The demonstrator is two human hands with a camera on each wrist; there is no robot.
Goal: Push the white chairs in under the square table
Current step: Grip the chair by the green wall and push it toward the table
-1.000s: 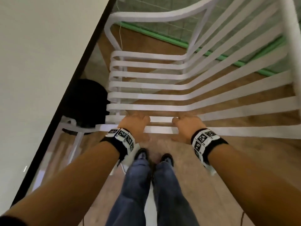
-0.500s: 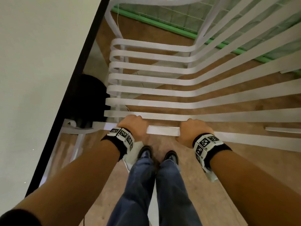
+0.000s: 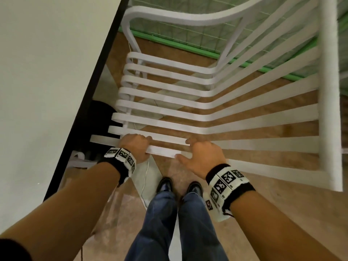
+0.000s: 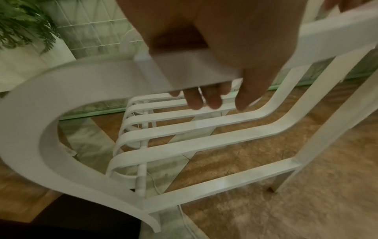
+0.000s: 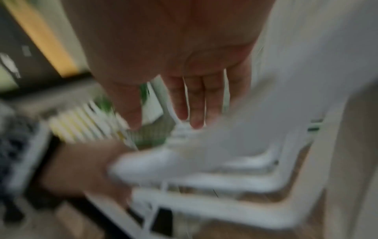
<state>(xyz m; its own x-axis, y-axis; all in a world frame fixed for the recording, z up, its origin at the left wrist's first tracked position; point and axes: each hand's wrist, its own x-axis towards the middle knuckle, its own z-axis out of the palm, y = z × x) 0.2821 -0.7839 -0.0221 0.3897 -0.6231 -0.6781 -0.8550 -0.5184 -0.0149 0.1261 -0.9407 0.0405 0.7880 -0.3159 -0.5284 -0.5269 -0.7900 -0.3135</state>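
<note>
Gripping the near armrest of the white slatted chair (image 3: 169,117), the left hand (image 3: 134,146) is curling its fingers (image 4: 206,100) over and round the flat rail, as the left wrist view shows plainly. Just beside that grip, the right hand (image 3: 202,155) is lying with fingers nearly straight and relaxed; whether it is touching the rail or hovering just off it cannot be told, since the right wrist view is smeared with blur. Beyond the left-hand grip, the chair's seat front is sitting close to the dark edge of the square tabletop (image 3: 56,72), not visibly tucked under it. Below that grip, under the tabletop, a black round base (image 3: 99,117) and a thin white cable (image 3: 145,178) on the floor are lying near the chair legs. Judging from this, a one-sided hold is risking a skewed push, so the chair could twist, strike the tabletop edge or base, or snag the cable. Both wristbands (image 3: 122,156) are carrying black-and-white square marker patterns; no readable writing or brand is showing anywhere.
</note>
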